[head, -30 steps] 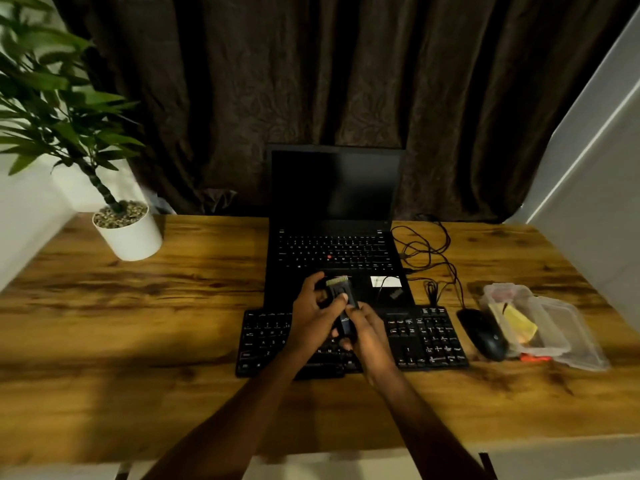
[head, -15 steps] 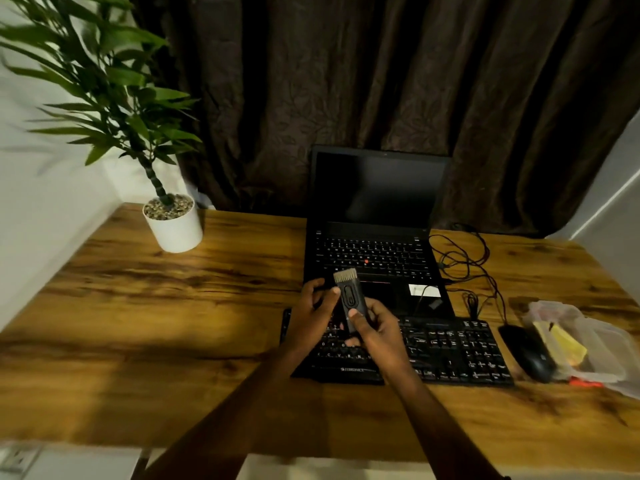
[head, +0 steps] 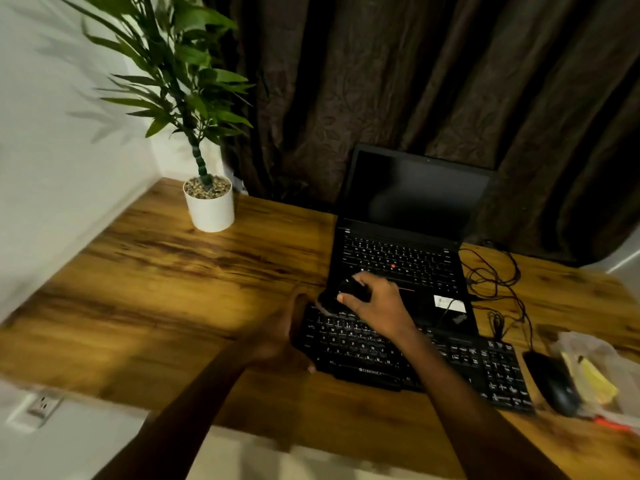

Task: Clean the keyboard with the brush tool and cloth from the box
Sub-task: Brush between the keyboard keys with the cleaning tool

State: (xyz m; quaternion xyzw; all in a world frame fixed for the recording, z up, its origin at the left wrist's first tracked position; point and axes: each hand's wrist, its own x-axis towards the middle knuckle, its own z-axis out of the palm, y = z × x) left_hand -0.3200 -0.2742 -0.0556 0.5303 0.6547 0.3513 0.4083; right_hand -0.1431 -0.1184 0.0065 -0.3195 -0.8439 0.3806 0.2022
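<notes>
Rows run rightward from the brush tool (head: 350,289) gripped in your right hand (head: 378,303); left hand (head: 281,338) clasps the keyboard (head: 433,358) at its left end.

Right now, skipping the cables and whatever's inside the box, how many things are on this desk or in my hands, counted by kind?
laptop: 1
keyboard: 1
mouse: 1
potted plant: 1
plastic box: 1
brush tool, held in the right hand: 1
Total: 6
</notes>
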